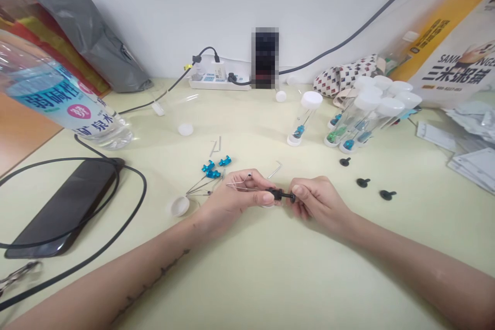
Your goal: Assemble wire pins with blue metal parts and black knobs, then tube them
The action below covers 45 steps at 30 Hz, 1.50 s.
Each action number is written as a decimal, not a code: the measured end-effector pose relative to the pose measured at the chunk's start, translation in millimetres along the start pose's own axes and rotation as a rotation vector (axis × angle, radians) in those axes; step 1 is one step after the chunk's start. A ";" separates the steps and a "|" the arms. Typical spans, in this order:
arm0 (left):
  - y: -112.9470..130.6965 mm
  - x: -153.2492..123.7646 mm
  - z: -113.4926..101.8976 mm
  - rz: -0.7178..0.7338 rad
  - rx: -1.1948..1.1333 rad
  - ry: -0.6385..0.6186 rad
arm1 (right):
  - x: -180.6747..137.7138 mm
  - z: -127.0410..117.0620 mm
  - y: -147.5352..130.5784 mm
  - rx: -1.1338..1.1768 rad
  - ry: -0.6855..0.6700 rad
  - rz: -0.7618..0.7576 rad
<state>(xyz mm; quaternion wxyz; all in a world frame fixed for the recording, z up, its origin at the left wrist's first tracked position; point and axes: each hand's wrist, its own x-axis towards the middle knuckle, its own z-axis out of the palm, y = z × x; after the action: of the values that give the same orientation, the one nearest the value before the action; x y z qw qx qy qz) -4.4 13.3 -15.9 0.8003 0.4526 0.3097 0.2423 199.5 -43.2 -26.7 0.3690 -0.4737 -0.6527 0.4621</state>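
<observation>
My left hand is closed, pinching a small black part from which thin bent metal wires stick out to the left. On the other side, my right hand grips the round head of a black thumbscrew, whose shank meets the black part. Its inner fingers are partly hidden. Left of my left hand lie small blue metal parts, with thin wires and a white cap below them. A bent hex key rests just beyond my hands. Three black disc-headed pieces lie to the right.
Clear capped tubes holding coloured parts stand at the back right, and one more tube stands apart. A phone with a looping black cable and a large water bottle occupy the left. A power strip sits against the wall.
</observation>
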 end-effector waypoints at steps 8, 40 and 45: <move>0.2 0.5 0.2 -0.002 -0.065 -0.027 | -0.7 3.2 1.9 0.259 0.060 -0.029; -0.2 -0.3 0.1 0.078 0.040 0.041 | -2.7 5.9 3.1 0.098 0.128 -0.124; 0.6 -0.3 0.8 0.074 0.044 0.041 | -2.5 5.7 1.6 0.093 0.125 -0.101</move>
<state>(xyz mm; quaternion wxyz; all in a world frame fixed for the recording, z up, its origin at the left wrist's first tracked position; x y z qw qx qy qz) -4.0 12.8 -15.0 0.7742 0.4761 0.3142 0.2743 195.4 -46.8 -30.1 0.4536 -0.4505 -0.6292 0.4421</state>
